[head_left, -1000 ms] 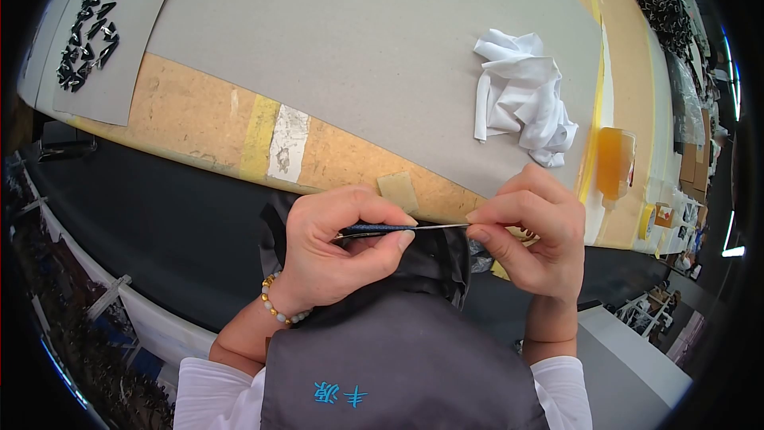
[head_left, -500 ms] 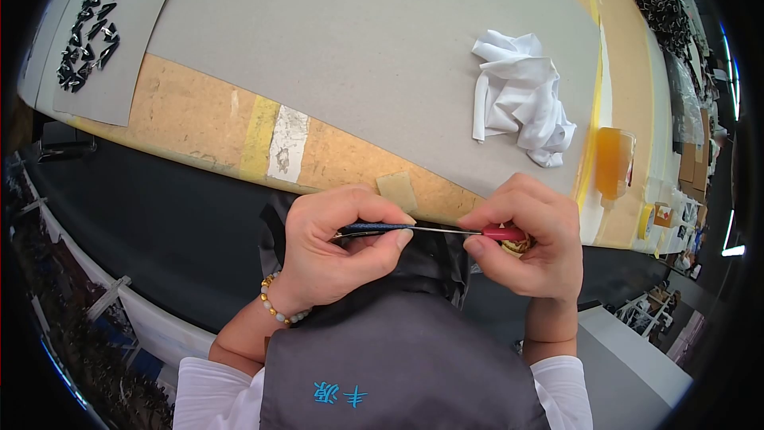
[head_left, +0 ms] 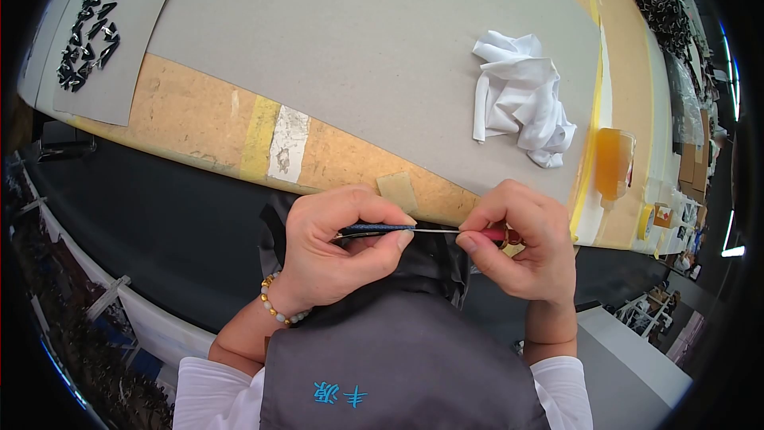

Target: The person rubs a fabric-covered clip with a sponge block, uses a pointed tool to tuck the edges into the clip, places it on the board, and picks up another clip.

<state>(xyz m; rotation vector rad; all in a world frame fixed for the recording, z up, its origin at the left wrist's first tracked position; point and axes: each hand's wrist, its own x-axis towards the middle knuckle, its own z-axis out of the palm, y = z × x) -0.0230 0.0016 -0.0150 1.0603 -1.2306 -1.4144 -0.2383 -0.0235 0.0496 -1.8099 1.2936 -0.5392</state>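
Observation:
My left hand (head_left: 342, 243) is closed in a pinch on a narrow dark blue and black piece (head_left: 374, 230), held edge-on at the table's front edge. My right hand (head_left: 525, 243) grips a thin tool with a red handle (head_left: 500, 234), which looks like an awl or small screwdriver. Its slim metal shaft (head_left: 436, 231) runs level from the right fingertips to the left ones. The shaft's tip meets the end of the blue and black piece, where my left thumb and finger hide the exact contact.
A crumpled white cloth (head_left: 525, 99) lies on the grey board (head_left: 358, 48). An orange-yellow container (head_left: 614, 163) stands to the right, near a roll of yellow tape (head_left: 646, 221). Several small black pieces (head_left: 95, 32) lie at upper left. A small beige block (head_left: 396, 191) sits at the table edge.
My right fingertips have shifted slightly left, onto the shaft, and cover the front of the red handle. My left hand and the blue and black piece look unmoved.

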